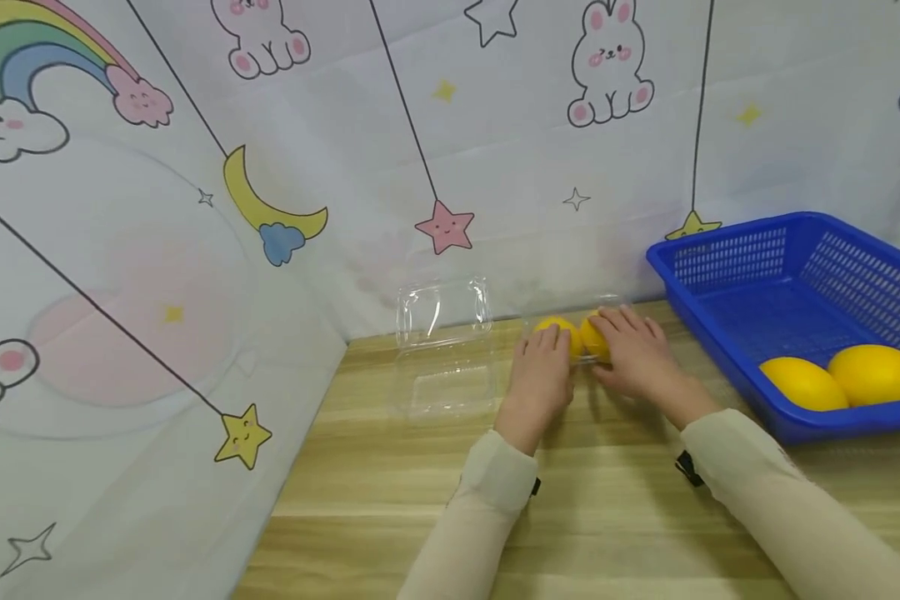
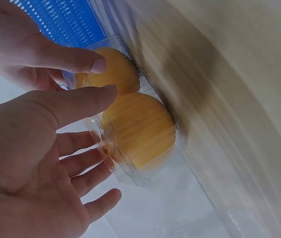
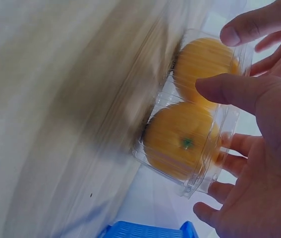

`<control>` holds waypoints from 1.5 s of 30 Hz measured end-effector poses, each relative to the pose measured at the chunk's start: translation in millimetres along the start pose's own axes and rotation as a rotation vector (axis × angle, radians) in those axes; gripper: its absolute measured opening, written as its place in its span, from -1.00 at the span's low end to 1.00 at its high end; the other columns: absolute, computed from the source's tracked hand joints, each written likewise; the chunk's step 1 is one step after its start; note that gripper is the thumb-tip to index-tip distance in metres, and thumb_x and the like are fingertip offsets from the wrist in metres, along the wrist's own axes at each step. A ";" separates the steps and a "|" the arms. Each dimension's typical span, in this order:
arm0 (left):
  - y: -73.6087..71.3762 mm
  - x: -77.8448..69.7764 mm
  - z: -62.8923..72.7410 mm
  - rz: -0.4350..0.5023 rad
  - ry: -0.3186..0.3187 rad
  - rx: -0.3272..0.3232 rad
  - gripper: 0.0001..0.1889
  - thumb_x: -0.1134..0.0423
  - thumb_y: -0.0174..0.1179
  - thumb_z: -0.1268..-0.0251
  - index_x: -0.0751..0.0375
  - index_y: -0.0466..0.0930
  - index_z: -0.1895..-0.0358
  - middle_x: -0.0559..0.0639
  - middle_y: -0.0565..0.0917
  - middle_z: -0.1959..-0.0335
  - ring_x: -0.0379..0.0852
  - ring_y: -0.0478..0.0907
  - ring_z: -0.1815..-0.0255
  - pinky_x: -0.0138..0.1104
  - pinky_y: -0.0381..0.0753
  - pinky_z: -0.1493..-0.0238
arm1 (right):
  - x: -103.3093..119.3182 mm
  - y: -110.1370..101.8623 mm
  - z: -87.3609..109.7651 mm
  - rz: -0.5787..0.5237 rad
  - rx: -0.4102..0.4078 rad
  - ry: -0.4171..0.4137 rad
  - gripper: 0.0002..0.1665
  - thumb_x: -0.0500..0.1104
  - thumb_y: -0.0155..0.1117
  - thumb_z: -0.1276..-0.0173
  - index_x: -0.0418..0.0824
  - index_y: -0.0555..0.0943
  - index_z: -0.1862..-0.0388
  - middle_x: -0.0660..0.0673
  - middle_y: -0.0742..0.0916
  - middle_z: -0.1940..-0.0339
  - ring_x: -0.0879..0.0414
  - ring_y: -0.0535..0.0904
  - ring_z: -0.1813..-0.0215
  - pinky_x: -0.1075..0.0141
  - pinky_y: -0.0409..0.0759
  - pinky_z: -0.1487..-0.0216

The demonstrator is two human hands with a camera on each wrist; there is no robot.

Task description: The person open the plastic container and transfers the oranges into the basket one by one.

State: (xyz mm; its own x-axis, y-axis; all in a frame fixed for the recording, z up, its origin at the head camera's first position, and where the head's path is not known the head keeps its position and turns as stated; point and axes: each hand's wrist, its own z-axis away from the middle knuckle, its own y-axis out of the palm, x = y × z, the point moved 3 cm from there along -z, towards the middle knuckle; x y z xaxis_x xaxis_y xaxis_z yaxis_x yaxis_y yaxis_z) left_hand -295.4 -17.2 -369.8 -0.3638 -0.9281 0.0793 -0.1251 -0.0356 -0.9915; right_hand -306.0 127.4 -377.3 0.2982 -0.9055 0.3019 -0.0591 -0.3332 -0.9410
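Two oranges sit side by side in a clear plastic clamshell box on the table, seen in all views. The left orange (image 2: 139, 131) is under my left hand (image 1: 542, 375), whose thumb and fingers are extended and spread at the box's edge (image 2: 123, 171). Over the right orange (image 3: 180, 141), which shows a green stem mark, lies my right hand (image 1: 633, 354). Its thumb stretches across the near side while its fingertips touch the plastic rim (image 3: 192, 186). Whether the lid is fastened I cannot tell.
Left of the hands stands a second clear clamshell box (image 1: 446, 343), opened, its lid upright. A blue basket (image 1: 727, 367) at the right holds two more oranges (image 1: 877, 375). A printed white cloth (image 1: 510, 167) hangs behind and left of the wooden table (image 1: 390, 483).
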 end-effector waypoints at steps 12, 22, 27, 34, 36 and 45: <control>8.0 -2.6 17.5 0.021 0.065 -0.012 -0.24 -0.01 0.30 -0.54 0.12 0.23 -0.66 0.03 0.28 -0.66 -0.03 0.24 -0.65 -0.16 0.43 -0.53 | -3.2 2.1 15.6 0.003 0.013 -0.018 -0.05 -0.08 0.50 -0.38 -0.37 0.31 -0.62 -0.42 0.29 -0.67 -0.48 0.05 -0.68 -0.49 0.16 -0.51; 8.4 -3.7 35.7 -0.009 0.111 -0.039 -0.25 0.00 0.30 -0.53 0.14 0.25 -0.65 0.07 0.31 -0.64 0.00 0.27 -0.63 -0.17 0.50 -0.48 | -1.4 3.2 33.4 -0.045 0.026 -0.025 -0.05 -0.07 0.48 -0.40 -0.33 0.29 -0.64 -0.39 0.27 -0.68 -0.46 0.01 -0.69 -0.67 0.17 -0.34; 7.3 -4.6 39.9 -0.014 0.115 -0.037 -0.23 -0.02 0.32 -0.52 0.12 0.24 -0.65 0.06 0.30 -0.65 -0.02 0.27 -0.63 -0.18 0.52 -0.45 | 0.5 2.8 38.6 -0.035 0.004 -0.035 -0.06 -0.09 0.47 -0.40 -0.33 0.29 -0.64 -0.40 0.28 -0.68 -0.46 0.03 -0.68 -0.68 0.23 -0.30; 9.1 -5.7 42.5 0.006 0.121 -0.031 -0.23 0.01 0.30 -0.54 0.12 0.21 -0.67 0.05 0.26 -0.68 -0.02 0.23 -0.65 -0.17 0.50 -0.48 | 1.6 1.9 41.8 -0.049 0.001 -0.041 -0.06 -0.10 0.47 -0.40 -0.37 0.29 -0.63 -0.43 0.27 -0.67 -0.49 0.03 -0.67 -0.62 0.23 -0.37; 9.2 -4.9 42.1 0.032 0.120 -0.020 -0.22 0.04 0.31 -0.54 0.13 0.19 -0.68 0.06 0.23 -0.69 -0.01 0.21 -0.67 -0.15 0.48 -0.49 | 1.5 2.7 41.9 -0.058 -0.013 -0.059 -0.05 -0.11 0.48 -0.38 -0.39 0.29 -0.62 -0.45 0.28 -0.66 -0.52 0.03 -0.66 -0.54 0.20 -0.45; -0.4 12.2 41.6 0.388 0.141 0.012 -0.24 0.20 0.32 -0.52 0.31 0.21 -0.65 0.19 0.19 -0.70 0.13 0.14 -0.71 -0.08 0.19 -0.67 | 3.3 2.2 40.8 -0.106 -0.024 -0.052 -0.01 -0.09 0.49 -0.37 -0.35 0.26 -0.65 -0.42 0.25 -0.69 -0.50 -0.03 -0.68 -0.55 0.13 -0.48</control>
State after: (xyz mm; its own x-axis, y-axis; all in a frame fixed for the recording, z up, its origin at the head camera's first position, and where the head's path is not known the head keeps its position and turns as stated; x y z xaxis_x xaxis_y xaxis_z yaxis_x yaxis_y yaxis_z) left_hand -261.4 -43.9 -372.7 -0.5047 -0.8139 -0.2879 0.0561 0.3018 -0.9517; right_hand -266.3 134.4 -384.6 0.3527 -0.8505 0.3903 -0.0473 -0.4328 -0.9003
